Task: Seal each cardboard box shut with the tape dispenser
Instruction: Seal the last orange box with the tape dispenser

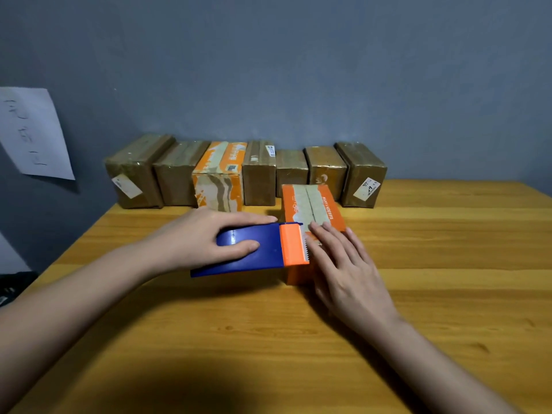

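While seen from the head camera: on wooden table (448, 264), orange box (310, 204) lying lengthwise, near end under both hands. Left hand (206, 237) curled round blue tape dispenser (254, 252), thumb on its side, fingers over the far edge; orange toothed end touching box top. Right hand (343, 264) flat on box, fingers straight, slightly spread, beside the blade. Behind, against grey wall (298, 70): row of taped boxes (260, 174). At left, paper sheet (33, 132).

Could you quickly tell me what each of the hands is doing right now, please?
Left hand: grips the blue tape dispenser.
Right hand: open, fingers flat on the orange cardboard box.
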